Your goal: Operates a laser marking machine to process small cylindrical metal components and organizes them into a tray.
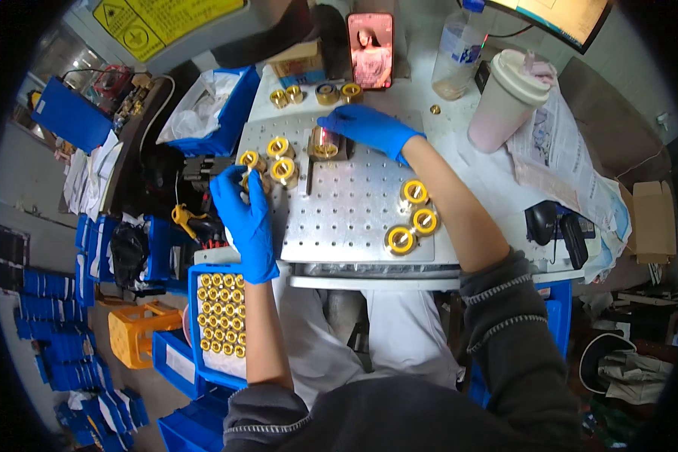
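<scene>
Brass fitting (325, 151) at the near side of a small metal block (314, 140), 11 o'clock from the middle of the drilled plate (346, 215); seated or merely resting, I cannot tell. My right hand (373, 128) lies over the block, fingers stretched forward; its grip is hidden. My left hand (245, 218), fingers part-curled, is at the near edge of a cluster of fittings (283, 172) at 10 o'clock; cannot tell whether it has hold of one. Step in hand, my judgement: tending the piece at the block while selecting another. Next move probably calls for steady fingertips and careful lining-up. Appearance: clustered pieces short, round, shiny, yellow-ringed, dark-centred. Three similar rings (425, 221) at 4 o'clock.
</scene>
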### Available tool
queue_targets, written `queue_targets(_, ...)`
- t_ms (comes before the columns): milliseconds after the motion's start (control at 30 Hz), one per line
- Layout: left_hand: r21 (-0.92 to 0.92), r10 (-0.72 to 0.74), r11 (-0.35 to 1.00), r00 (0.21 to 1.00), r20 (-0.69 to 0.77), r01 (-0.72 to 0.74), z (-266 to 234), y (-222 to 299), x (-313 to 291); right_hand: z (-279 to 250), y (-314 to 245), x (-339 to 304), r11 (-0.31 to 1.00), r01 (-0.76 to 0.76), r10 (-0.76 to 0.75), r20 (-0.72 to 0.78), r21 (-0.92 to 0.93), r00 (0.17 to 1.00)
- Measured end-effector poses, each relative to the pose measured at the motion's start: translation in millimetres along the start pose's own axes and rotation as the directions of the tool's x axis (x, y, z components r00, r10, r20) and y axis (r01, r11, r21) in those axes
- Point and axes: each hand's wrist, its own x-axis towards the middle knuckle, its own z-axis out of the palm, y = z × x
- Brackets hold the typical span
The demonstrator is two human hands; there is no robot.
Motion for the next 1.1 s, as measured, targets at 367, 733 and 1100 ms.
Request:
queue_targets(367,0.026,0.012,1.0,1.0,0.027,-0.013,-5,0,-4,-43,-11,-37,0.986,-0.079,0.066,0.089,0.145,0.994)
queue_targets(733,0.028,0.027,0.999,1.0,0.009,-0.027,-2,0,-3,-74,-23,-81,0.904,-0.31,0.425,0.529,-0.296,0.735)
queue_targets(1100,-0.001,-0.008,1.0,1.0,0.02,0.008,-3,-2,-4,-74,0,-72,0.882,-0.457,0.464,0.365,-0.11,0.807)
